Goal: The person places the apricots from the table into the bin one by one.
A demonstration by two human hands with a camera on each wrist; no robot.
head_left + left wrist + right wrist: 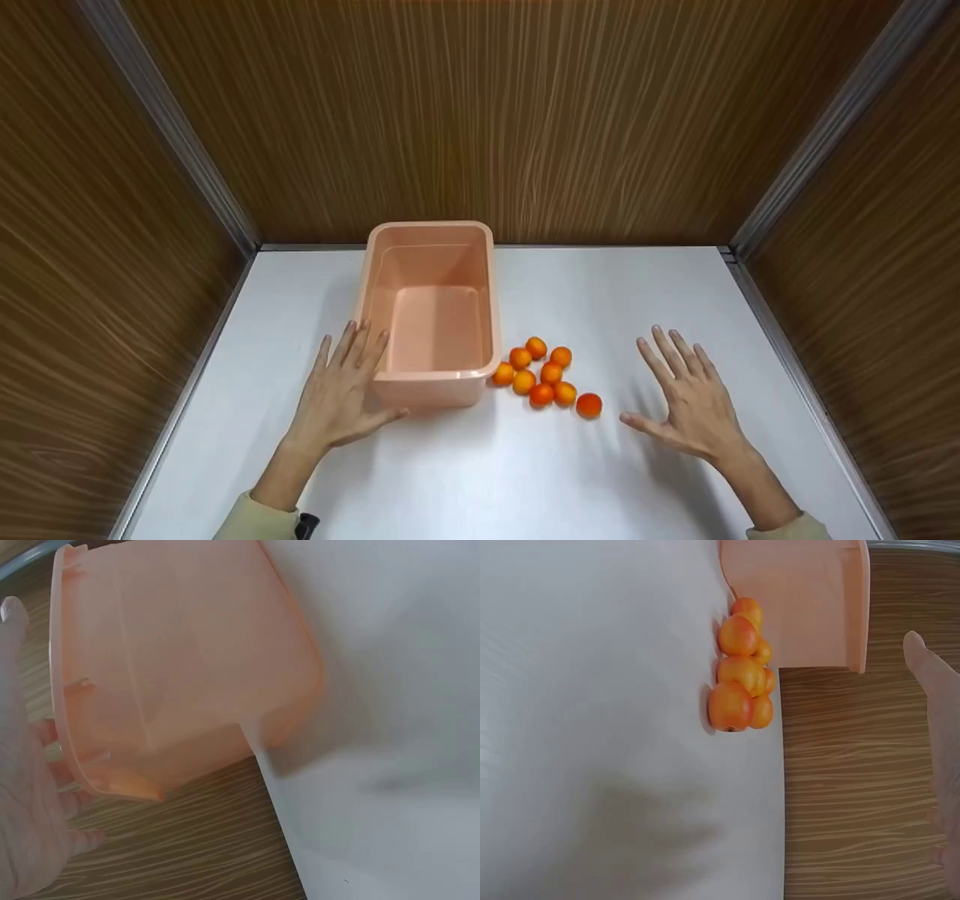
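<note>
We see a white tabletop (525,465) walled by brown wood-grain panels (480,112). Our left hand (341,394) and right hand (694,401) hover, fingers spread, at eight and four o'clock of small orange fruits (544,375) beside a rectangular peach plastic tub (491,300).

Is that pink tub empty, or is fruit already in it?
Empty: the pink tub shows a bare bottom, and the orange fruits lie beside it on the table.

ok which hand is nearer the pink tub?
Left. The left hand lies flat at the pink tub's near-left corner, fingers against its wall. The right hand hovers open well to its right, beyond the orange fruits.
</note>
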